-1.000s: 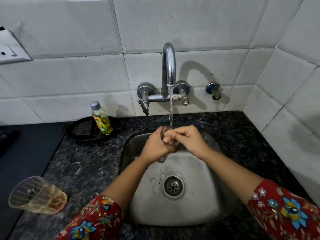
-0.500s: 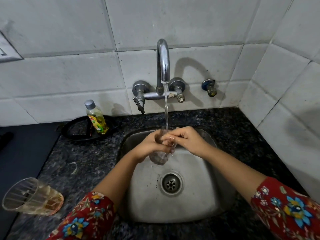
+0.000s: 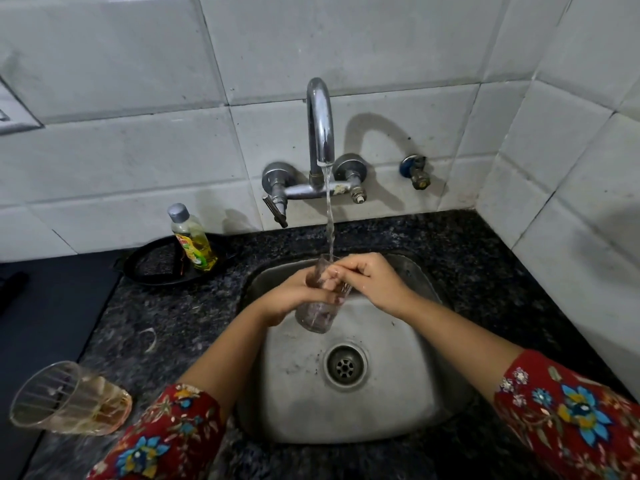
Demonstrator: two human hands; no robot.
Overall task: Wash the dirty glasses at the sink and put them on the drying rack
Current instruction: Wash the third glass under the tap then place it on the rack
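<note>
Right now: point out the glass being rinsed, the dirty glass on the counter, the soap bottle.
rinsed glass (image 3: 317, 317), head view, lower body.
dirty glass (image 3: 69, 400), head view, side wall.
soap bottle (image 3: 195, 242), head view, label.

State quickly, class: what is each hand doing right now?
Left hand: grips the glass under the running water.
Right hand: fingers curled at the glass rim, reaching inside it.

The middle of the clear ribbed drinking glass (image 3: 317, 315) is covered by the left hand (image 3: 294, 295), and the right hand's (image 3: 375, 284) fingertips are lost inside its mouth. The white wall switch plate (image 3: 14, 114) is cut off by the left edge. The print on the yellow dish-soap bottle's (image 3: 194, 239) label is too small to read.
</note>
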